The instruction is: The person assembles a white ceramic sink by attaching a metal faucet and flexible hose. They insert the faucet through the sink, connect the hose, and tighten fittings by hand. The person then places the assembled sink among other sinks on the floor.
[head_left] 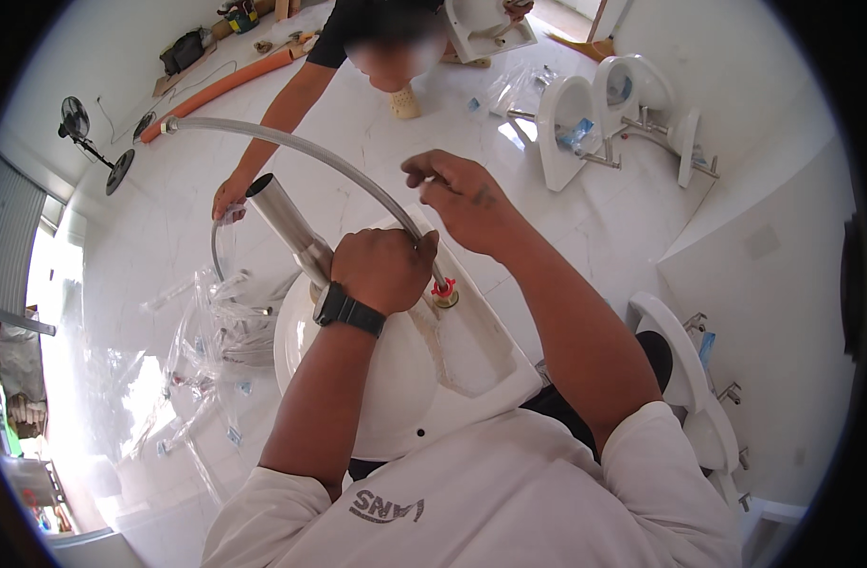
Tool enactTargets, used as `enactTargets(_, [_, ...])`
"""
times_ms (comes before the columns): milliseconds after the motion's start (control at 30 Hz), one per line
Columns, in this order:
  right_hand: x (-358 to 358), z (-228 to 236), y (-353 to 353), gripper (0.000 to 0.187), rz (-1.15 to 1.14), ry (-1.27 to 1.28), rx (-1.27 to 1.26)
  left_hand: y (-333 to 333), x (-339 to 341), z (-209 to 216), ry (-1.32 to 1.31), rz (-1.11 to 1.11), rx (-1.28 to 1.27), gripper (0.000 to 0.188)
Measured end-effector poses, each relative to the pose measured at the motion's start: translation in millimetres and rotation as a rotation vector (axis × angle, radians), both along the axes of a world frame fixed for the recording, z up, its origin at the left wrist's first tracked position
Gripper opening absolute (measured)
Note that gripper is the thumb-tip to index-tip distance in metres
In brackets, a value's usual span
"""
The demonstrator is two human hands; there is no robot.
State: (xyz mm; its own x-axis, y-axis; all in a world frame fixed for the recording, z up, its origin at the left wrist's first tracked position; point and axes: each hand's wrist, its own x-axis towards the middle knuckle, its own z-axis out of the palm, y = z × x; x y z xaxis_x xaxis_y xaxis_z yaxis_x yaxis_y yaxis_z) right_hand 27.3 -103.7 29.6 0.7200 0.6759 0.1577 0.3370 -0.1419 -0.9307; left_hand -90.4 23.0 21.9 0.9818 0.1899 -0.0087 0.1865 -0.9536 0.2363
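Observation:
A white washbasin lies underside up in front of me. A shiny metal drain tube rises from it, tilted to the left. My left hand, with a black watch on the wrist, is closed around a braided flexible hose, thumb pressed against it. The hose's lower end meets a red nut on the basin's underside; its free end arcs up and left. Just right of the hose, my right hand is raised with loosely bent fingers apart and nothing visible in them.
Across from me, a person reaches toward clear plastic wrapping with one hand and has another basin at the other. More basins with taps stand at the far right and near right. An orange pipe and a fan are far left.

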Motion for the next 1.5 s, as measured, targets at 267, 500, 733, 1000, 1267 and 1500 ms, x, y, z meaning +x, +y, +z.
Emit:
enactTargets(267, [-22.5,-94.7,-54.0,0.04,0.3,-0.182,-0.522,0.0,4.8,-1.9,0.011,0.045,-0.008,0.054])
enactTargets(500, [-22.7,-82.3,-44.7,0.033,0.199,-0.059,-0.543,-2.2,4.6,-1.0,0.027,0.083,-0.012,0.053])
enactTargets(733, [-25.1,-100.3,-47.4,0.036,0.208,0.0,-0.408,-4.1,5.9,1.4,0.073,0.076,0.004,0.053])
enactTargets(1000, [-26.5,-117.4,-49.9,0.033,0.223,0.081,-0.353,-2.9,9.5,3.8,0.076,0.12,-0.047,0.053])
enactTargets(1267, [-42.4,-110.5,-49.0,0.027,0.16,0.135,-0.326,15.6,33.1,-6.7,0.181,0.078,-0.013,0.057])
enactTargets(1500, [-42.4,-108.5,-49.4,0.029,0.139,0.166,-0.326,17.3,58.3,-10.7,0.132,0.245,-0.039,0.058])
